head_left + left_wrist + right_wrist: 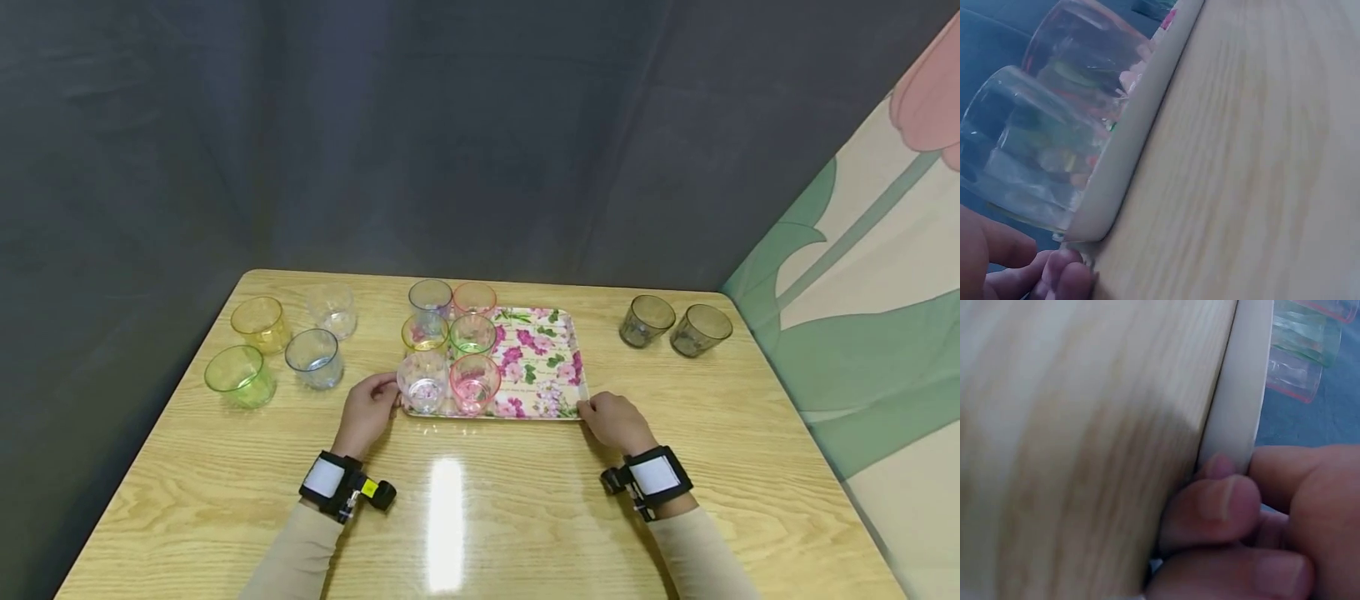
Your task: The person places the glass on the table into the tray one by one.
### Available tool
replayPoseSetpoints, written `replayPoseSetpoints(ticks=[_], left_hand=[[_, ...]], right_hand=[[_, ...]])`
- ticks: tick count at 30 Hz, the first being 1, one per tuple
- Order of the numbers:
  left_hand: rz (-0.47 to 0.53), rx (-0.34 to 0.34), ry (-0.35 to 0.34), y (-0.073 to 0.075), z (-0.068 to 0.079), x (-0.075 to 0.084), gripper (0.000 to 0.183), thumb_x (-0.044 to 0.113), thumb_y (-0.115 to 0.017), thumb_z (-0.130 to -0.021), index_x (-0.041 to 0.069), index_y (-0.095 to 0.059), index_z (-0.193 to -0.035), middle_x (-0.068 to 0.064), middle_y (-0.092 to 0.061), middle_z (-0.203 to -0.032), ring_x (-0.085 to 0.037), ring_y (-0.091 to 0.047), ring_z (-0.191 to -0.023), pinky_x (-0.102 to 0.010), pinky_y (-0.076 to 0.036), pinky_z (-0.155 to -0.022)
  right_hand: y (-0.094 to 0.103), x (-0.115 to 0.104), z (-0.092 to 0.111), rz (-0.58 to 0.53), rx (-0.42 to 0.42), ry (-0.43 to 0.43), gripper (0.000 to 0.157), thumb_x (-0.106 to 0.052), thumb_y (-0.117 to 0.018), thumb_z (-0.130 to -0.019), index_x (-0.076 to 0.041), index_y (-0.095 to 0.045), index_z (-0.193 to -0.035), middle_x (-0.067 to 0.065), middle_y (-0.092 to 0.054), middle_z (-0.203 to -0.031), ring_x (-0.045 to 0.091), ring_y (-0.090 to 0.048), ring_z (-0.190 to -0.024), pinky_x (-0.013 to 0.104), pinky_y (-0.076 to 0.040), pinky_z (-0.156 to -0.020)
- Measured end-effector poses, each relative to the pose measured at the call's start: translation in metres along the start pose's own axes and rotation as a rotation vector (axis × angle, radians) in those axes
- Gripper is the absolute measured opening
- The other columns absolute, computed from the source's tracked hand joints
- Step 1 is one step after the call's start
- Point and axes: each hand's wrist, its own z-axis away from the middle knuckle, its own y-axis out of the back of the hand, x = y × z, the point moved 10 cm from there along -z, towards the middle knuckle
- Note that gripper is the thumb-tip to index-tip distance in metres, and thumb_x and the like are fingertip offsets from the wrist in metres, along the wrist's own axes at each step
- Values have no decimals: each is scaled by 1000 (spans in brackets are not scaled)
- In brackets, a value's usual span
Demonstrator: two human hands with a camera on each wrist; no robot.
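A flower-patterned tray point(536, 367) with a pale rim lies on the table. Several tumblers stand in rows on its left half, among them a clear tumbler point(424, 385) and a pink-rimmed tumbler point(475, 385) at the front. My left hand point(369, 412) is at the tray's front left corner, its curled fingertips point(1072, 275) against the rim beside the clear tumbler. At the front right corner my right hand point(617, 421) grips the tray, with the thumb over the rim and curled fingers point(1216, 512) at the outer side. Part of the left hand's hold is hidden.
On the left of the table stand a yellow tumbler point(261, 325), a green tumbler point(242, 377), a blue-grey tumbler point(315, 360) and a clear tumbler point(332, 311). Two dark brown tumblers point(647, 321) stand at the back right. Behind the table point(525, 508) hangs a dark curtain point(480, 150).
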Motion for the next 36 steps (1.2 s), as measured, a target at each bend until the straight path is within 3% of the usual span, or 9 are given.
replayPoseSetpoints(ticks=[3,7,11,17,21,24,27,30,36], left_hand=[[115,-3,18,2,1,-1,26,14,-50,-94,3,-61,-115,-16,-62,-90,-20,-58,-69,-27,-50,-57],[115,43,-45,12,5,11,24,14,-53,-92,5,-63,-112,-13,-63,-94,-19,-57,-74,-26,-49,-61],[126,124,-171,30,11,33,22,15,-57,-90,4,-66,-106,-11,-63,-93,-18,-55,-76,-23,-44,-62],[287,222,-379,66,20,68,20,11,-61,-87,-1,-65,-102,-12,-60,-87,-12,-52,-70,-16,-39,-56],[361,291,-534,96,31,101,23,-1,-62,-83,-12,-60,-104,-11,-57,-85,-13,-50,-74,-16,-37,-61],[331,363,-606,115,37,118,28,-6,-63,-80,-14,-57,-106,-16,-58,-94,-17,-50,-86,-22,-35,-72],[278,414,-629,128,33,118,36,-7,-65,-77,-13,-56,-111,-24,-54,-109,-23,-46,-104,-32,-30,-88],[236,425,-593,134,26,109,45,-4,-67,-75,-10,-53,-118,-28,-45,-122,-28,-37,-118,-43,-22,-101],[213,390,-477,137,10,85,57,1,-69,-76,-6,-47,-127,-21,-38,-136,-27,-30,-127,-52,-17,-106]], right_hand=[[-1,-1,-1,-1,3,4,45,-29,-41,-96,-11,-45,-55,-1,-35,-50,14,-34,-44,27,-28,-44],[0,0,-1,-17,7,4,44,-29,-42,-96,-11,-45,-55,-1,-35,-49,14,-34,-44,27,-28,-44],[1,0,0,-21,7,6,44,-28,-42,-96,-11,-45,-55,-1,-35,-49,14,-33,-44,27,-28,-44],[1,1,0,-21,5,-2,45,-29,-42,-96,-11,-45,-54,-1,-35,-48,14,-33,-43,28,-28,-44],[2,-1,-1,-27,13,7,45,-29,-42,-95,-12,-44,-54,-1,-35,-48,14,-33,-43,28,-28,-44],[2,-1,-1,-29,16,7,45,-29,-42,-95,-12,-43,-54,-1,-35,-48,14,-32,-43,28,-28,-44],[3,-1,-1,-33,12,3,45,-29,-42,-95,-12,-43,-53,-1,-35,-48,14,-33,-42,27,-28,-44],[3,-2,-1,-30,11,-2,45,-29,-42,-95,-12,-44,-53,-1,-36,-48,14,-34,-43,27,-28,-44],[3,-1,-1,-27,10,-3,45,-29,-42,-95,-12,-44,-53,-2,-37,-48,14,-34,-43,27,-28,-44]])
